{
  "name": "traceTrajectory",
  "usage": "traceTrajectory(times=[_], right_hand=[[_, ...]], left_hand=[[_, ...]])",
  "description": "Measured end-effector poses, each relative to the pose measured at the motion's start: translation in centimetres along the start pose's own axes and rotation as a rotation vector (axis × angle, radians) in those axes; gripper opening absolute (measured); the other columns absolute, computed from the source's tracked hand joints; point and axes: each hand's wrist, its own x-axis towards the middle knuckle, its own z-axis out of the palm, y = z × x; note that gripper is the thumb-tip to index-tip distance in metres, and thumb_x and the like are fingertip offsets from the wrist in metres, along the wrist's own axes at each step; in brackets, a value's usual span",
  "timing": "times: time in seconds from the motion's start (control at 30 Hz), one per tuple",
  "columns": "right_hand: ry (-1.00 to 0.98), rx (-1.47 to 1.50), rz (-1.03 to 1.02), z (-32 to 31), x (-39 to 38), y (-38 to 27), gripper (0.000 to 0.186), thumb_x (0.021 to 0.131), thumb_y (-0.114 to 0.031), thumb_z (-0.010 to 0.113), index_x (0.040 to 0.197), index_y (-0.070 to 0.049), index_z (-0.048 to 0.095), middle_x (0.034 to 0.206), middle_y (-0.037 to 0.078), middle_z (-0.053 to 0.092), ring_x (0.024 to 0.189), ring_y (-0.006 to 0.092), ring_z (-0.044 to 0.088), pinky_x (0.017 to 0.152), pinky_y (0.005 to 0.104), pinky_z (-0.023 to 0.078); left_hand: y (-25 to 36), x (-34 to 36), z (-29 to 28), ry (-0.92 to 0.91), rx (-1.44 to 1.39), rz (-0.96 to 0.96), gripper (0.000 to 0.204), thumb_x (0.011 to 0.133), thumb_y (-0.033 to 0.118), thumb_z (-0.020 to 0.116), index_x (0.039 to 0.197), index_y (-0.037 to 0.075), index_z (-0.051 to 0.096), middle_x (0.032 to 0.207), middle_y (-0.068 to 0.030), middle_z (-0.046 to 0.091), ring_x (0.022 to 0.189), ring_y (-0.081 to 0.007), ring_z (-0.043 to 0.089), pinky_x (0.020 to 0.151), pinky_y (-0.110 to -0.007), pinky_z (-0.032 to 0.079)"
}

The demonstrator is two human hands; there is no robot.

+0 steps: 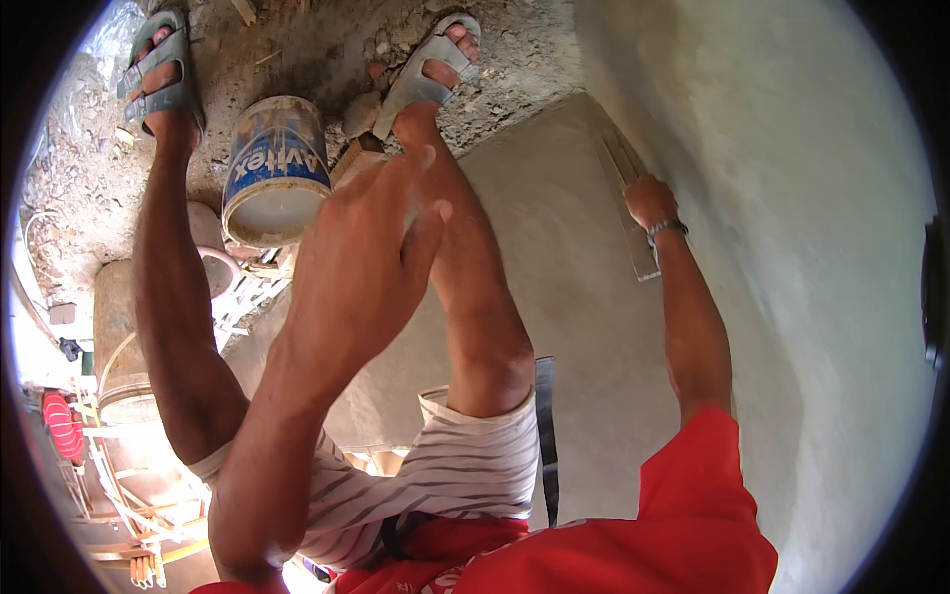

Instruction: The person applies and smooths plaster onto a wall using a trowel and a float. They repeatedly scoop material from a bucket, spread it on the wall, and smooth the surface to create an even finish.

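My right hand [653, 202] is closed around a long, flat plastering trowel [641, 255]. The trowel lies against a smooth grey plastered surface [554, 267], near the corner with a paler wall. My left hand [361, 247] is raised in the middle of the view, close to the camera and slightly blurred. Its fingers are curled inward with the thumb alongside; whatever they may hold is hidden. Below that hand, a blue and white paint bucket [267, 183] stands between my sandalled feet.
A smooth pale wall [821, 247] runs along the right. Rubble and loose stones [361, 114] cover the floor around my sandals [163, 74]. At left are a pinkish bucket [213, 247], a large dirty bucket [121, 327], wood scraps and a red striped item [63, 426].
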Motion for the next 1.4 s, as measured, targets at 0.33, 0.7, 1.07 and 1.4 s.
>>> traceTrajectory(times=[0.33, 0.7, 1.07, 1.4], right_hand=[[0.094, 0.153, 0.189, -0.7, -21.3, 8.4, 0.043, 0.091, -0.029, 0.055, 0.121, 0.001, 0.063, 0.102, 0.028, 0.067, 0.098, 0.0437, 0.064, 0.087, 0.0496, 0.052], [0.054, 0.194, 0.211, -3.8, -31.2, 8.8, 0.043, 0.088, -0.031, 0.059, 0.12, -0.002, 0.064, 0.086, 0.028, 0.068, 0.084, 0.0472, 0.066, 0.077, 0.0532, 0.054], [0.116, 0.158, 0.064, 1.1, -11.5, 6.5, 0.038, 0.089, -0.031, 0.055, 0.11, -0.001, 0.066, 0.096, 0.028, 0.068, 0.095, 0.0451, 0.065, 0.086, 0.053, 0.052], [-0.119, 0.217, -0.16, 3.8, -12.5, -4.3, 0.037, 0.091, -0.033, 0.052, 0.1, -0.002, 0.069, 0.099, 0.025, 0.069, 0.095, 0.0435, 0.066, 0.086, 0.0535, 0.051]], left_hand=[[1.2, -0.3, -1.6, 0.02, -0.047, 0.022, 0.04, 0.094, 0.016, 0.06, 0.129, -0.002, 0.056, 0.116, -0.0256, 0.065, 0.108, -0.0388, 0.063, 0.089, -0.043, 0.049], [1.5, -0.5, -1.9, 0.0, -0.084, 0.007, 0.039, 0.094, 0.016, 0.06, 0.129, -0.001, 0.056, 0.118, -0.0244, 0.064, 0.11, -0.0379, 0.063, 0.09, -0.043, 0.048], [1.0, -0.3, -1.3, -0.064, -0.086, -0.116, 0.038, 0.092, 0.012, 0.06, 0.127, -0.001, 0.056, 0.114, -0.0245, 0.064, 0.104, -0.0392, 0.063, 0.087, -0.044, 0.049], [1.2, 0.2, -1.6, 0.05, -0.134, -0.033, 0.037, 0.088, 0.012, 0.063, 0.12, -0.005, 0.057, 0.104, -0.0274, 0.065, 0.093, -0.0452, 0.064, 0.08, -0.05, 0.05]])
